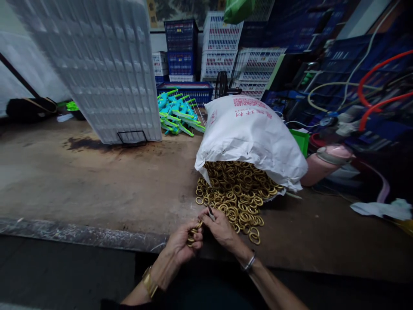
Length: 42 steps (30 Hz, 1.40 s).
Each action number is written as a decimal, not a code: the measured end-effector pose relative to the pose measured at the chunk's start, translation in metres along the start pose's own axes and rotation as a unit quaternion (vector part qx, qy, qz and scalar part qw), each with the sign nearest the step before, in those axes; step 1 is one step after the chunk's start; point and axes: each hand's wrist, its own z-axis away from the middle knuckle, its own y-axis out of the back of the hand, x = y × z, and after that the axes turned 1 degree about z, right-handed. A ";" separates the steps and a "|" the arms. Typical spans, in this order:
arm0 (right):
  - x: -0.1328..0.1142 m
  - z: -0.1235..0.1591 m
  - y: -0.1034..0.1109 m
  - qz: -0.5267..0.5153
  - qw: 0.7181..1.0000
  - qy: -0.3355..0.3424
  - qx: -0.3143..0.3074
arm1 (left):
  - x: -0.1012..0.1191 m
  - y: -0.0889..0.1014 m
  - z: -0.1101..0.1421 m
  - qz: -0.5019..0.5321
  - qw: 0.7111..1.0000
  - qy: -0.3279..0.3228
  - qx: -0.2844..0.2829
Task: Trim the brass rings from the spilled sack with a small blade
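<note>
Several gold-coloured rings (192, 236) are gathered in my left hand (180, 246), whose fingers are closed round them. My right hand (223, 229) meets it at the table's front edge, thumb and fingertips pinched close to the held rings. A small tool with a dark tip (211, 214) sticks up from the right hand's grip; its kind is not clear. Just beyond my hands, a heap of the same rings (238, 202) spills from the mouth of a white woven sack (248, 125) lying on its side. Red printing marks the sack.
A tall stack of ribbed, translucent plastic trays (112, 73) stands at the left on the brown table (97, 185). Blue-and-green plastic parts (179, 113) lie behind. A pink bottle (329, 161) leans right of the sack, near red hoses (371, 94). Crates (219, 38) are stacked at the back.
</note>
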 end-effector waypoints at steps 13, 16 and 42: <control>-0.001 0.002 0.000 0.010 1.000 -0.005 0.001 | -0.001 0.010 0.002 0.006 0.997 0.034 -0.065; 0.002 0.003 0.002 0.066 0.997 0.024 0.012 | -0.003 0.010 0.004 0.006 0.997 0.031 -0.075; 0.010 0.027 -0.015 0.454 0.889 0.055 0.012 | -0.002 0.014 0.007 0.035 0.998 -0.023 -0.053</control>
